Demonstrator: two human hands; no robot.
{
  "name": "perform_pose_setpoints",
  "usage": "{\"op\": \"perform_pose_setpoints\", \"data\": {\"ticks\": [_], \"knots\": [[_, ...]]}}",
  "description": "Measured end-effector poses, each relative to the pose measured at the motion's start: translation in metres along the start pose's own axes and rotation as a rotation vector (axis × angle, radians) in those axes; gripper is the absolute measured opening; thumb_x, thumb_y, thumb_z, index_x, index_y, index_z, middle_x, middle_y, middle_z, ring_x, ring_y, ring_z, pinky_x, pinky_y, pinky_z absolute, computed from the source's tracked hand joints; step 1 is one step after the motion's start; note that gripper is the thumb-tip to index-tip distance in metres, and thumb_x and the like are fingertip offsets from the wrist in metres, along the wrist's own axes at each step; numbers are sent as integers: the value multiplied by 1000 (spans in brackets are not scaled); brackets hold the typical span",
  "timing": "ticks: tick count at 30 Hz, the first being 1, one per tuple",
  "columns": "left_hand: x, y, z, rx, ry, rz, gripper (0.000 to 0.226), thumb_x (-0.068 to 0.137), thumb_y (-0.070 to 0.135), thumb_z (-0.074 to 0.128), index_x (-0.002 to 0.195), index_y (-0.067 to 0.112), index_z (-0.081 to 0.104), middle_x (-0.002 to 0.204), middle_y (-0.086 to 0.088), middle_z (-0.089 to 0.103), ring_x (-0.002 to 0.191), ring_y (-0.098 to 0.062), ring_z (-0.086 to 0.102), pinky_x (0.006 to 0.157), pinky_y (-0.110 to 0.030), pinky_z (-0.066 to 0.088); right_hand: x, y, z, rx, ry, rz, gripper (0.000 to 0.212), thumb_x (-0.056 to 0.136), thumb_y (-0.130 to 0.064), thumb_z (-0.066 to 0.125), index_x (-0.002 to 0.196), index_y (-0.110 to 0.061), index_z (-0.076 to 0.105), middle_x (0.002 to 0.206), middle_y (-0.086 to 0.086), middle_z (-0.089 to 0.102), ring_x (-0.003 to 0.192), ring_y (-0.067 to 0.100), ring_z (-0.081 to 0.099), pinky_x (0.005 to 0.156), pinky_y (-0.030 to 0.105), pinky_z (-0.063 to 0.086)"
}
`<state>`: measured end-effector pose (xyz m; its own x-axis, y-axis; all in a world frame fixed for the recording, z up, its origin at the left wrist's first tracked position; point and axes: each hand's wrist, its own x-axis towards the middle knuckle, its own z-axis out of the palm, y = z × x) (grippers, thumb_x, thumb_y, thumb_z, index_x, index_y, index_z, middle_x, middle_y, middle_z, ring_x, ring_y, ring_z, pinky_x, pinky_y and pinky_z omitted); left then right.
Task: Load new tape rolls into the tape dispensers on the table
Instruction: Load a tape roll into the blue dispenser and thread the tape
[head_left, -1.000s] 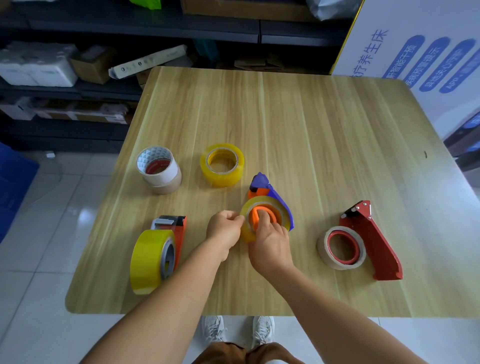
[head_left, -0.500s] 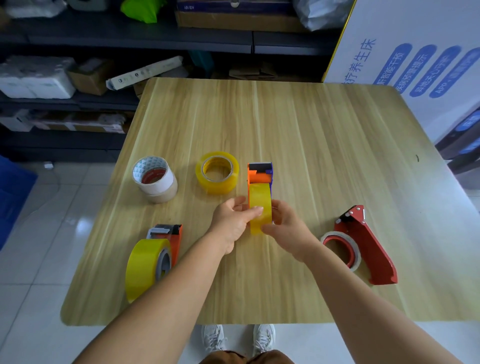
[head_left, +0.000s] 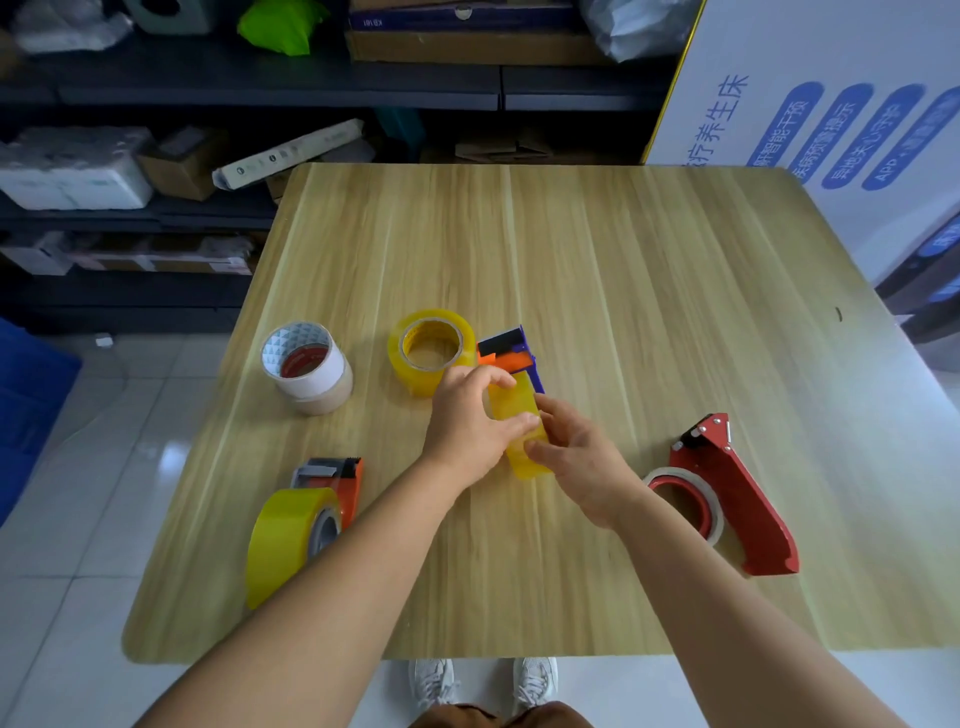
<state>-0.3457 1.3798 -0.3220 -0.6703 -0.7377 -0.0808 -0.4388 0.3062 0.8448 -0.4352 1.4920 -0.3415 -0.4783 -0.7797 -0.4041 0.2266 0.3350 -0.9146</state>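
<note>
Near the middle of the tabletop (head_left: 597, 270), a little toward its front edge, the person is holding the purple-and-orange dispenser (head_left: 511, 353) standing on edge with a yellow tape roll (head_left: 522, 434) seated in it. The left hand (head_left: 467, 426) is wrapping over the roll from the left, its fingers curled across the roll's band, while the right hand (head_left: 576, 457) is pinching the roll's right flank; both are grasping the same unit, likely to steady it and find the tape's free end.

The dispenser's long axis is running from front edge to back edge, leaning slightly left, with the cutter head pointing away toward the back edge and the roll at the near end. The roll's axle is lying across, left to right.

A loose yellow roll (head_left: 431, 348) is lying flat just beside the cutter head, and stacked white and tan rolls (head_left: 309, 366) are sitting nearer the left edge. Toward the front-left corner a red dispenser with a yellow roll (head_left: 301, 525) appears loaded; toward the right edge a red dispenser (head_left: 737, 499) is lying on its side with a thin white roll (head_left: 691, 504) on its hub.
</note>
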Motion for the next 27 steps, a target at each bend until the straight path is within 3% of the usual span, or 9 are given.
{"op": "perform_pose_setpoints", "data": {"ticks": [4, 6, 10, 15, 18, 19, 21, 24, 27], "knots": [[5, 0, -6, 48, -13, 32, 15, 73, 27, 79, 80, 23, 67, 101, 5, 56, 100, -9, 50, 76, -8, 34, -1, -1, -3, -27, 9, 20, 57, 89, 4, 56, 138, -23, 46, 126, 0, 61, 115, 18, 57, 95, 36, 48], [6, 1, -8, 93, -10, 66, 11, 77, 28, 75, 74, 24, 65, 96, 6, 58, 100, -11, 51, 77, -14, 35, -2, -1, -6, -41, -1, 31, 58, 88, 4, 57, 139, -23, 46, 126, 2, 60, 115, 21, 56, 96, 39, 48], [5, 2, -9, 180, -58, 180, 12, 86, 24, 65, 77, 20, 60, 97, 5, 56, 100, -16, 54, 81, -25, 41, -4, -1, -7, -12, -19, 20, 57, 87, 5, 56, 136, -23, 48, 123, 3, 62, 109, 19, 59, 85, 30, 49], [2, 5, -4, 345, -38, 250, 13, 94, 20, 51, 81, 17, 49, 101, -6, 55, 90, -23, 54, 71, -27, 37, -6, -3, -4, -37, 1, 22, 53, 80, -5, 58, 129, -22, 53, 118, 5, 62, 107, 23, 58, 89, 38, 51], [3, 6, -2, 394, -25, 246, 12, 97, 21, 43, 86, 17, 46, 92, -5, 55, 86, -25, 53, 66, -28, 31, -8, -6, 6, -144, 188, -19, 21, 82, -25, 55, 101, -29, 63, 93, -4, 66, 84, 12, 61, 65, 22, 49], [3, 6, -2, 404, -33, 234, 12, 98, 22, 42, 87, 17, 43, 87, -2, 53, 83, -26, 53, 64, -30, 30, -8, -6, 9, -198, 268, -27, 10, 87, -33, 55, 94, -31, 62, 88, -6, 65, 80, 11, 60, 61, 23, 48], [4, 5, -2, 406, -63, 200, 12, 98, 23, 41, 87, 19, 40, 80, -2, 52, 75, -27, 52, 61, -32, 31, -8, -3, 11, -262, 337, -29, 17, 88, -45, 56, 91, -30, 61, 87, -2, 66, 77, 15, 61, 63, 30, 48], [9, 7, -10, 310, -105, 139, 12, 95, 19, 47, 84, 16, 45, 84, -8, 64, 78, -32, 58, 68, -40, 46, -9, -3, 10, -297, 327, -41, 15, 86, -42, 59, 88, -28, 63, 84, 3, 69, 73, 21, 63, 63, 33, 50], [16, 13, -18, 247, -162, 150, 9, 90, 13, 53, 93, 10, 61, 84, -6, 67, 80, -27, 64, 75, -40, 52, -5, -9, 8, -319, 322, -67, 12, 84, -39, 60, 86, -27, 64, 78, 2, 68, 69, 19, 62, 61, 31, 47]]}}
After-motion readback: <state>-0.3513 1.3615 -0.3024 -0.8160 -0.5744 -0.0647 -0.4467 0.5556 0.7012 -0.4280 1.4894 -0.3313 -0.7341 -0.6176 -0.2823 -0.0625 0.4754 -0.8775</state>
